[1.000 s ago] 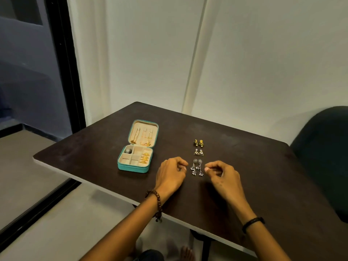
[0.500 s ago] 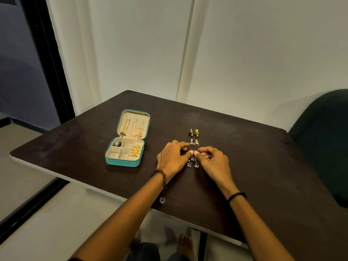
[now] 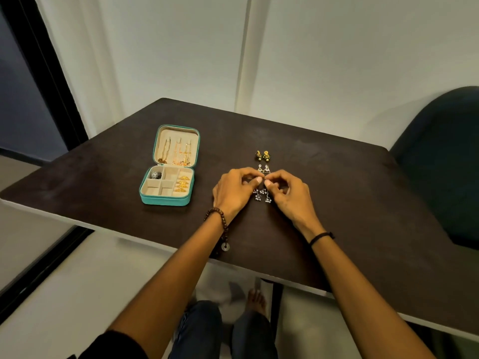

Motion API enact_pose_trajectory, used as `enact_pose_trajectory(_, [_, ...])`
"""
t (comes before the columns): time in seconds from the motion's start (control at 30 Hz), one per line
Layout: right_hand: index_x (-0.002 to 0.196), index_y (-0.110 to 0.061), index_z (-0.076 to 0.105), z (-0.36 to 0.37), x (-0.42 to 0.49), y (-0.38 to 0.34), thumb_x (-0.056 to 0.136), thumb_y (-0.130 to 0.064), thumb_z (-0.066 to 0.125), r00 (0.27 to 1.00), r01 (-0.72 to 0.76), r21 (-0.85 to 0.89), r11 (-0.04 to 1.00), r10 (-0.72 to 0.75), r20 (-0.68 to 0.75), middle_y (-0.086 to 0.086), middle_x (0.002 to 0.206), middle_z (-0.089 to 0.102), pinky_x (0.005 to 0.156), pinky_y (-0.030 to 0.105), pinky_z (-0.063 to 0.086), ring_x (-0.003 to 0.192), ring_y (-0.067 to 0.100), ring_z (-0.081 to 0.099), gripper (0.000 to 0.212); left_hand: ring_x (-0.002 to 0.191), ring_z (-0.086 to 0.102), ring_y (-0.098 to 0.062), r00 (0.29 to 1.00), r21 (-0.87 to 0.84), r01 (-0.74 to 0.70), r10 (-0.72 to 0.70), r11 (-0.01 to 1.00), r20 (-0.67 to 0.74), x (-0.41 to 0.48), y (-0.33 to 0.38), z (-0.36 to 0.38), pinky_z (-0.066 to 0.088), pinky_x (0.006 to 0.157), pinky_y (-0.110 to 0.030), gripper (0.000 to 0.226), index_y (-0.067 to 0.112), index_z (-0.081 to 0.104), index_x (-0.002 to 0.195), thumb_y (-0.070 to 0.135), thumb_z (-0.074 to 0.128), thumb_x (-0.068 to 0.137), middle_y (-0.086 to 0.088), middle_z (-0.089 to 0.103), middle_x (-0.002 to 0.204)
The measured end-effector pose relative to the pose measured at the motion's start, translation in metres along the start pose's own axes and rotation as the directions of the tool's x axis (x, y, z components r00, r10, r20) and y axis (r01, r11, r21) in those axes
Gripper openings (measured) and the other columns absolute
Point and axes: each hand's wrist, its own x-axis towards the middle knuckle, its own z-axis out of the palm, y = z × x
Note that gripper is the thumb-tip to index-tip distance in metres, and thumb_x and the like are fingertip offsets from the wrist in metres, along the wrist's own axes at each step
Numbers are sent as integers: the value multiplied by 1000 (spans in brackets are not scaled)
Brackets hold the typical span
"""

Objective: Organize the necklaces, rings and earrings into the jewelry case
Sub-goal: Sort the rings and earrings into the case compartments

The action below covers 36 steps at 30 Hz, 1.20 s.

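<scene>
A teal jewelry case (image 3: 166,199) lies open on the dark table (image 3: 337,193), left of my hands. Gold necklaces (image 3: 178,151) hang in its lid; gold rings (image 3: 182,183) and a dark silver piece (image 3: 155,174) fill some compartments. A pair of long silver dangle earrings (image 3: 262,196) lies between my hands. My left hand (image 3: 234,193) and my right hand (image 3: 287,195) each pinch the top of one of these earrings, fingertips nearly meeting. Just beyond lie a silver triangle pair (image 3: 263,169) and a gold stud pair (image 3: 262,155).
A dark green chair (image 3: 440,156) stands at the table's right side. White wall panels rise behind the table and a dark door frame (image 3: 44,73) is at the left. My knees and a bare foot show under the near table edge.
Both hands moved together from either side of the silver dangle earrings and now pinch their tops. The camera has tilted down and shifted, so the table sits lower and nearer.
</scene>
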Motion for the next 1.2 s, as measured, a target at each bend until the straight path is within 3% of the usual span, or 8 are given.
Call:
enact_pose_trajectory(0.27, [106, -22, 76, -3, -8, -10, 94, -32, 70, 998, -47, 97, 994, 43, 48, -10, 97, 75, 81, 22, 56, 93, 3, 68, 17, 84, 68, 1, 999, -203, 23, -16, 979, 40, -9, 1, -6, 54, 78, -27, 19, 37, 76, 100, 48, 73, 85, 17, 75, 85])
enact_pose_trajectory(0.43, [105, -17, 73, -7, -21, -24, 96, -25, 68, 993, -116, 282, 952, 105, 56, -4, 98, 76, 87, 26, 56, 98, 6, 70, 13, 91, 70, -7, 999, -455, 16, 9, 890, 53, -25, 11, -9, 54, 85, -24, 12, 19, 76, 103, 19, 68, 94, 2, 77, 94])
enact_pose_trajectory(0.57, [109, -15, 74, -13, -29, -40, 96, -19, 68, 996, -83, 356, 931, 72, 43, 0, 97, 78, 91, 29, 57, 99, 10, 72, 15, 96, 72, -10, 998, -547, 44, -15, 836, 58, -36, 23, -19, 56, 88, -28, 16, 19, 76, 107, 14, 66, 95, 1, 78, 95])
enact_pose_trajectory(0.7, [106, -9, 75, -30, -35, -66, 95, -19, 68, 998, -69, 494, 867, 64, 28, 5, 94, 79, 95, 27, 55, 97, 14, 74, 17, 94, 73, -10, 998, -686, 58, -41, 725, 40, -45, 40, -37, 54, 82, -19, 20, 10, 75, 111, 11, 68, 93, -4, 78, 97])
enact_pose_trajectory(0.8, [105, -7, 76, -42, -40, -80, 99, -23, 63, 996, -87, 558, 825, 84, 31, 6, 93, 79, 87, 22, 55, 95, 13, 74, 21, 96, 72, -9, 995, -768, 98, -78, 633, 64, -52, 52, -49, 52, 74, -12, 21, 9, 75, 111, 13, 69, 91, -5, 77, 101])
enact_pose_trajectory(1.0, [109, -4, 73, -53, -40, -100, 104, -44, 45, 974, -206, 692, 692, 210, 80, 11, 98, 78, 87, 26, 55, 96, 16, 74, 49, 98, 74, -17, 982, -879, 189, -109, 438, 157, -58, 69, -67, 57, 77, -18, 28, 4, 74, 111, 25, 59, 98, -11, 77, 102])
enact_pose_trajectory(1.1, [111, -2, 72, -58, -40, -106, 104, -48, 41, 975, -202, 711, 674, 209, 78, 13, 101, 78, 86, 26, 54, 98, 20, 74, 56, 100, 73, -17, 984, -883, 176, -105, 435, 144, -61, 75, -72, 56, 82, -20, 27, 4, 73, 113, 21, 61, 96, -10, 77, 105])
enact_pose_trajectory(1.2, [113, -4, 72, -59, -39, -111, 104, -49, 39, 974, -203, 697, 688, 216, 71, 12, 102, 78, 88, 29, 53, 100, 20, 74, 57, 100, 73, -19, 994, -838, 107, -88, 535, 71, -62, 77, -72, 57, 88, -22, 24, 6, 73, 113, 8, 67, 90, -11, 77, 104])
